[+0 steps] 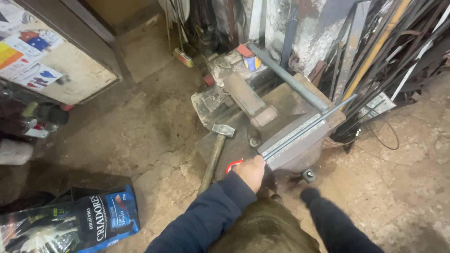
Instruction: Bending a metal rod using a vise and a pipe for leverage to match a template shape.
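Nearest the camera, a dark blue sleeve runs up from the bottom edge to the left hand (251,171), which is closed around the near end of a long thin metal bar (309,127). That bar lies along the top of a heavy bench vise (293,140), resting between its jaws and reaching far and to the right past the vise. Something red (233,165) peeks out just left of the hand, too hidden to identify. The right hand is not in view; only a dark sleeve (335,225) shows at the lower right. A hammer (216,152) with a wooden handle leans just left of the vise, its steel head pointing far. Behind the vise, a thick grey pipe (288,77) slants across, and a small can (251,61) sits farther back. A bundle of metal rods (393,51) leans against the wall at the far right. Down on the cracked concrete floor (140,136), near left, lies a blue printed bag (75,225).
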